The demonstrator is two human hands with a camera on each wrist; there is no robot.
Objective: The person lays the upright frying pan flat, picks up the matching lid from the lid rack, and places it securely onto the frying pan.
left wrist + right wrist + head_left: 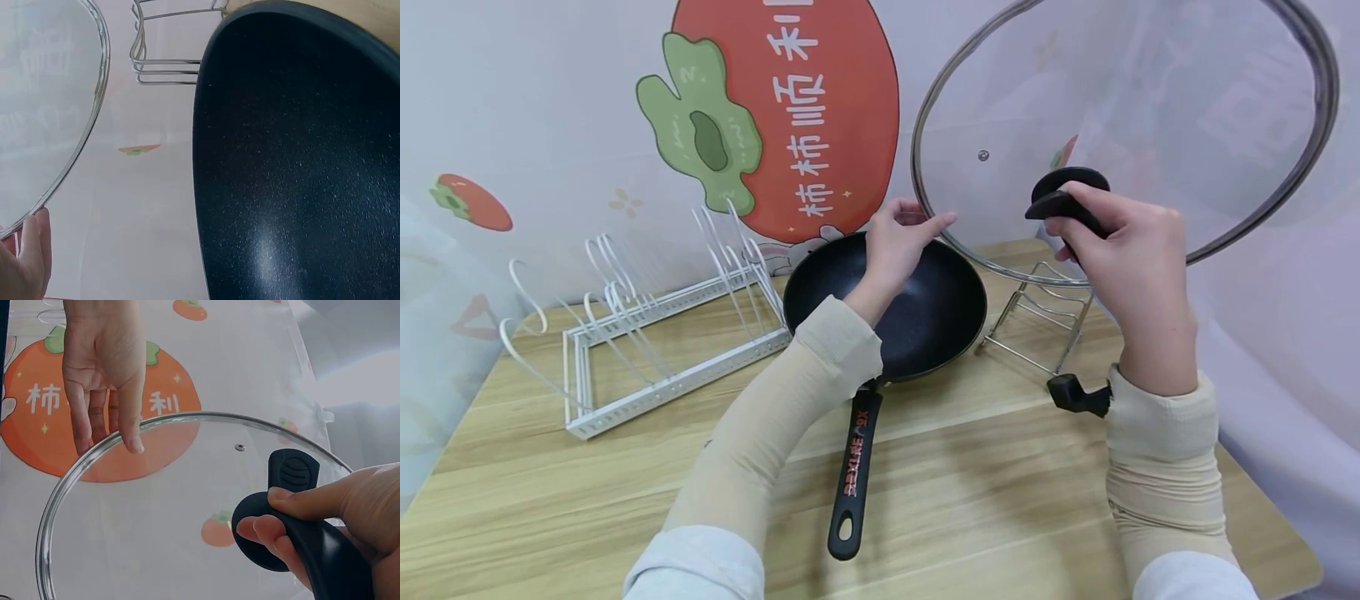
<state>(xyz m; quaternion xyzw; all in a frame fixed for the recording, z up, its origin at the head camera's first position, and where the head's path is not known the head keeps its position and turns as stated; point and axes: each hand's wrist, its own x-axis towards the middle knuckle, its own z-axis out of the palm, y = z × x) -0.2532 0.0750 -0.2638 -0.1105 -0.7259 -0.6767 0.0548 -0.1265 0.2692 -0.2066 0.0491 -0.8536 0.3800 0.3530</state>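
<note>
A large glass lid (1000, 92) with a metal rim is held up on edge above the table. My right hand (1138, 242) grips its black handle (294, 472), thumb on one side and fingers curled round the other. At the lid's left side my left hand (898, 242) pinches the rim, thumb on one face and fingers behind, as the right wrist view shows. Below the left hand a black frying pan (925, 325) lies on the table, its long handle (855, 475) pointing toward me. The left wrist view has the pan's dark inside (294, 162) close up.
To the left stands a white rack (677, 387) with several upright curved dividers. A small wire stand (1026, 367) is right of the pan, under the lid. The wooden table (985, 517) backs onto a cloth printed with persimmons (850, 108).
</note>
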